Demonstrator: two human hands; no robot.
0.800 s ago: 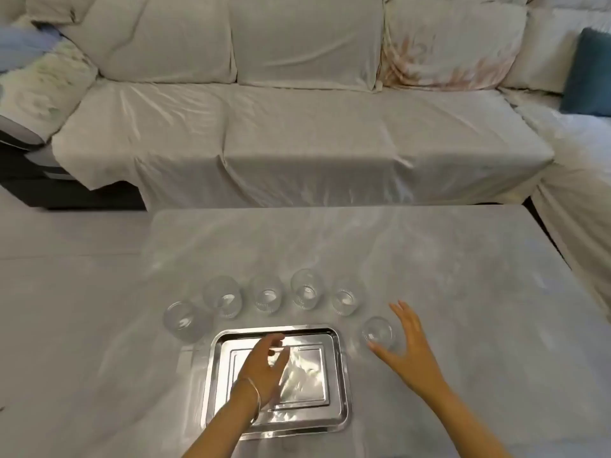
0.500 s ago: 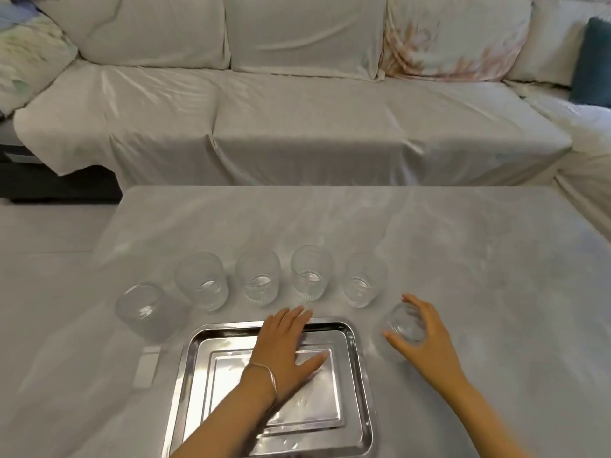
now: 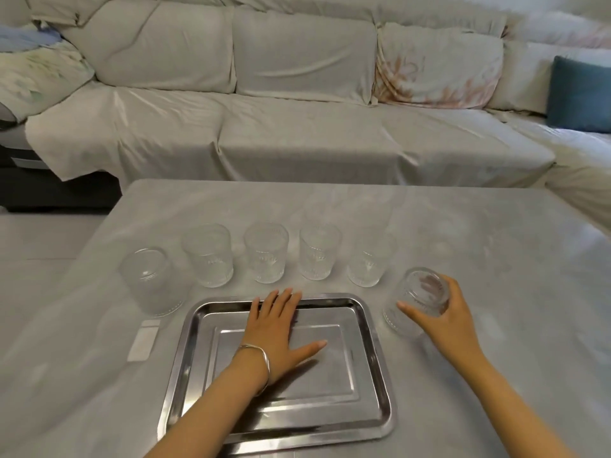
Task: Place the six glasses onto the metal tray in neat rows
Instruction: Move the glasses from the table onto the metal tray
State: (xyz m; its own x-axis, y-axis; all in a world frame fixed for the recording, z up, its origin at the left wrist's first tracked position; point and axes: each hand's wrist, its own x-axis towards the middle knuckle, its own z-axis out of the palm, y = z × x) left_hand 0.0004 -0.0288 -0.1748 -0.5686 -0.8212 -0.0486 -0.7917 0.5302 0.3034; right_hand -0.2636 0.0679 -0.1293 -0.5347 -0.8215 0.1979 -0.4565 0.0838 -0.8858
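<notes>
A shiny metal tray (image 3: pixel 370 352) lies on the grey table near the front edge. My left hand (image 3: pixel 277 328), with a bracelet on the wrist, rests flat and spread on the tray's far half. Several clear ribbed glasses stand upside down in a curved row behind the tray: the leftmost glass (image 3: pixel 150 280), then a second glass (image 3: pixel 208 254), a third glass (image 3: pixel 266 251), a fourth glass (image 3: pixel 319 251) and a fifth glass (image 3: pixel 370 259). To the tray's right, my right hand (image 3: pixel 446 312) is wrapped around the rightmost glass (image 3: pixel 415 302).
A small white card (image 3: pixel 144 339) lies left of the tray. The grey table (image 3: pixel 496 276) stretches wide to the right. A sofa covered in pale cloth (image 3: pixel 297 127) runs behind the table, with a blue cushion (image 3: pixel 578 94) at the far right.
My right hand has closed around the rightmost glass, which it was only reaching for before. My left hand has settled flat on the tray. The camera has moved closer.
</notes>
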